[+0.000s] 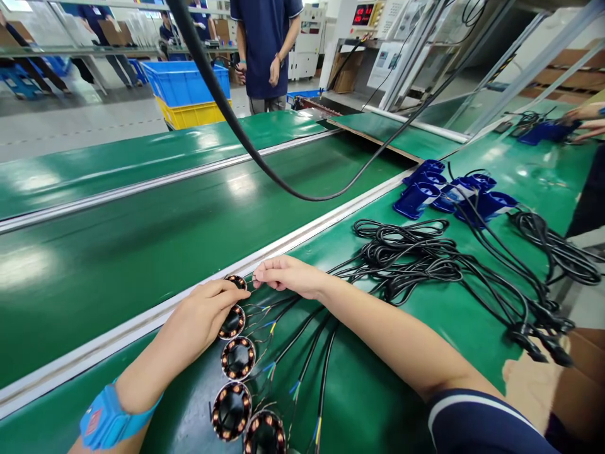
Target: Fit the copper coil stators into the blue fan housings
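My left hand [203,312] lies over the far end of a row of several round motor stators with copper windings [249,358]. Its fingers are closed, their tips beside the farthest stator [242,283]; what they pinch is hidden. My right hand [286,275] is closed just to the right, thumb and fingertips pinching a thin wire [254,281] by that stator. Black cables [302,331] with stripped blue and yellow-green wire ends lie beside the stators. A blue band [111,416] is round my left wrist.
Bundled black cords [406,252] lie to the right, with blue plastic housings [416,200] behind them. A thick black cable [265,170] hangs across the view. A sunken green belt [142,233] runs beyond the white rail. A person [267,50] stands near blue and yellow crates [186,82].
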{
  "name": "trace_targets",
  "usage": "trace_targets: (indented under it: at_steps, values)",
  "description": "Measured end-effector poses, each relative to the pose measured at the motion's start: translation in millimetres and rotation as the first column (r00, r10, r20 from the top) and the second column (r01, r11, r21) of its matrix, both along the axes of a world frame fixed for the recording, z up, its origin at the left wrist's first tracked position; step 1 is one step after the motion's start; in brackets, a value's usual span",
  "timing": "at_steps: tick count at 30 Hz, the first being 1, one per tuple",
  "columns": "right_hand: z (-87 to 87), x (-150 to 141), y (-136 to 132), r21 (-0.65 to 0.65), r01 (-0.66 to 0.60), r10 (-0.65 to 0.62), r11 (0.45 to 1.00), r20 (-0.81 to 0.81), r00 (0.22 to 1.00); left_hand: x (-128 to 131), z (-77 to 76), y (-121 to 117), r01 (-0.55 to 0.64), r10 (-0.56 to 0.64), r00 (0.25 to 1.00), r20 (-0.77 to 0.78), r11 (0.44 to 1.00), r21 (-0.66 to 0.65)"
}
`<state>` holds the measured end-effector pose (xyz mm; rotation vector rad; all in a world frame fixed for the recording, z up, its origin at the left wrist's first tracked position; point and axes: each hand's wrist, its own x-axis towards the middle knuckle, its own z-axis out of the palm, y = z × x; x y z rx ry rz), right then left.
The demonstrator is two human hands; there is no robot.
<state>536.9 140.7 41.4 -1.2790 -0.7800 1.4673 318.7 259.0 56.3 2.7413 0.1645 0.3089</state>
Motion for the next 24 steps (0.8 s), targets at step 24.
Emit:
trace_targets:
  at_steps: [24]
  values:
    - [2.9,34,-13,0.25,0.001,-0.047,0.968,0.179,0.983,-43,33.5,-9,-0.297,0.255,0.935,0.248,0.943,0.149]
